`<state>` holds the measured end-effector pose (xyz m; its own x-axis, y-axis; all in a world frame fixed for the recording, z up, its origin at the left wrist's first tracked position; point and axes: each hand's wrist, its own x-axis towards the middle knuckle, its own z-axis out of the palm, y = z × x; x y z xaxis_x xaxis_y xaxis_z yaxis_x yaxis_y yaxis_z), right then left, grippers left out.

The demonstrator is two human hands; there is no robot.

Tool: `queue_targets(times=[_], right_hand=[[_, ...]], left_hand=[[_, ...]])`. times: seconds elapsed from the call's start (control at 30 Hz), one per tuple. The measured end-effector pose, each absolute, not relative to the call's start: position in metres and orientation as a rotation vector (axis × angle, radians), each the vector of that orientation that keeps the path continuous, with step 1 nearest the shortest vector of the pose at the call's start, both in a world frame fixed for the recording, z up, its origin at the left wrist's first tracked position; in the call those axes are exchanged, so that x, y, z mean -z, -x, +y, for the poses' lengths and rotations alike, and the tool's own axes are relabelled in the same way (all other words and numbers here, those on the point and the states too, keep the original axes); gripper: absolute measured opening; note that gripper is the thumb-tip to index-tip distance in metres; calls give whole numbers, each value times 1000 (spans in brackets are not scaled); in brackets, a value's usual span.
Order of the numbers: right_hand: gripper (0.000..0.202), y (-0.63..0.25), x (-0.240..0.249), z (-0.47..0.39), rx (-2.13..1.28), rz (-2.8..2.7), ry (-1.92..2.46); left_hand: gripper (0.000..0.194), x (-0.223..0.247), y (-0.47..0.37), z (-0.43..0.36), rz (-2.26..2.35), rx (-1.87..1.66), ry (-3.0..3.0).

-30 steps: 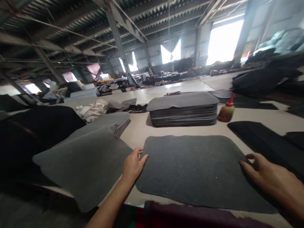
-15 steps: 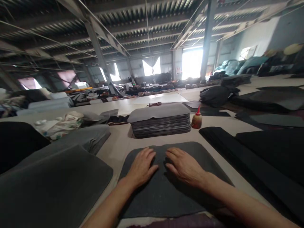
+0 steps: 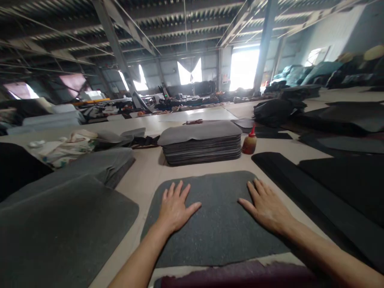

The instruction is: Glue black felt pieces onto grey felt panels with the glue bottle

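Under both flat hands (image 3: 175, 208), grey felt sheet (image 3: 219, 224)

Two bare hands, the left hand (image 3: 175, 208) and the right hand (image 3: 266, 207), are seen with bare forearms running back to the lower edge of the head view. No sleeves, gloves, rings, watch or wristbands are seen on them. The nails are kept short. Each arm is shown uncovered along its whole visible length, the left from wrist to the bottom edge, the right to the lower right corner.
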<state>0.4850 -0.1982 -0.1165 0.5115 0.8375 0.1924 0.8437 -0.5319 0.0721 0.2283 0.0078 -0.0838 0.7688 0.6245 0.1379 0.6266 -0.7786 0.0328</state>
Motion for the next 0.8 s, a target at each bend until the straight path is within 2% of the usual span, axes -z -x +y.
queue_targets(times=[0.3,0.47,0.63,0.8], right_hand=[[74,-486,102,-240,423,-1498,2760],[64,-477,83,-235,636,-1671,2496],[58,-440,62,-164,300,-1991,2102],[51,-414,73,-99,59,-1970,2094]], left_hand=[[67,88,-223,25,-1057,227,2974],[59,70,-206,23,-883,133,3079],[49,55,-230,1,-652,135,3135],[54,74,-263,-9,-676,190,3116]])
